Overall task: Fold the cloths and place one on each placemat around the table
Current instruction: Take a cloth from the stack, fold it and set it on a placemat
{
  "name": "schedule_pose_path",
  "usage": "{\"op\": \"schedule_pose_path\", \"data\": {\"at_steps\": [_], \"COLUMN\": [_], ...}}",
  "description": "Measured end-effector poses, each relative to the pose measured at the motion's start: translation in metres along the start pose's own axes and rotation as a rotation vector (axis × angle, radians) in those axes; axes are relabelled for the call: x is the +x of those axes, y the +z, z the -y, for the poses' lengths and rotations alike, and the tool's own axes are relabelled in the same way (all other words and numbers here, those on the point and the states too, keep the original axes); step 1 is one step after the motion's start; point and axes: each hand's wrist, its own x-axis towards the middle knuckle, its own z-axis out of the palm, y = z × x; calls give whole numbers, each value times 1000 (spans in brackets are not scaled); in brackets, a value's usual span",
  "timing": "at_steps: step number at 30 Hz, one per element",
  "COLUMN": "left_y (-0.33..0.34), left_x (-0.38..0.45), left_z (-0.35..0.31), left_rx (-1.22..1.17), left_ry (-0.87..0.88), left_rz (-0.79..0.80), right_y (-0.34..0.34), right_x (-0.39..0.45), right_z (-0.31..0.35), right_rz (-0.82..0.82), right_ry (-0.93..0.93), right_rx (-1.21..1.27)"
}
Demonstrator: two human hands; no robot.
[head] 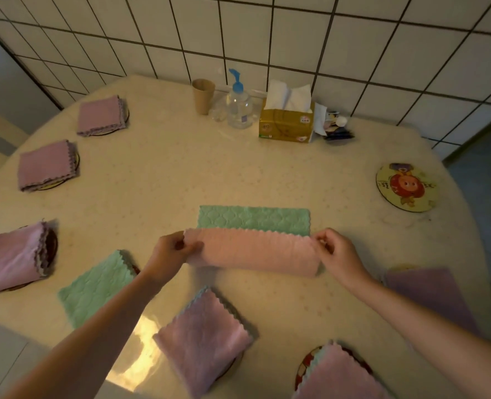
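A cloth (pixel 253 250), pink on one side and green on the other, lies mid-table with its near half lifted and folded over. My left hand (pixel 171 251) pinches its left corner and my right hand (pixel 335 250) pinches its right corner. Folded purple and pink cloths (pixel 100 115) (pixel 47 165) (pixel 11 259) (pixel 202 338) (pixel 339 375) (pixel 428 295) and a green one (pixel 97 286) each cover a round placemat around the table's rim. One round placemat (pixel 407 187) with a cartoon picture lies bare at the right.
At the back against the tiled wall stand a brown cup (pixel 202 96), a clear pump bottle (pixel 238 106), a gold tissue box (pixel 287 122) and small clutter (pixel 335 125). The round cream table (pixel 209 168) has a glossy cover.
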Motion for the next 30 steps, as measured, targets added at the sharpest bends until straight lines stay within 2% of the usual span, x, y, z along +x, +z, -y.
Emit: {"op": "schedule_pose_path", "data": {"at_steps": [3,10,26,30], "left_y": [13,29,41,40], "left_x": [17,63,96,91], "left_z": [-12,-8,-8,-13], "left_rx": [-114,-69,152,157], "left_ry": [-41,-158,-112,-174], "left_rz": [-76,-126,-168,-292], "right_y": [10,30,38,33], "right_x": [32,86,112,112], "right_z": [5,-9,-20,-19], "right_rz": [-68,-110,-182,-226], "right_ry": [138,322,343,354], "right_rx": [57,29,-100,-67]}}
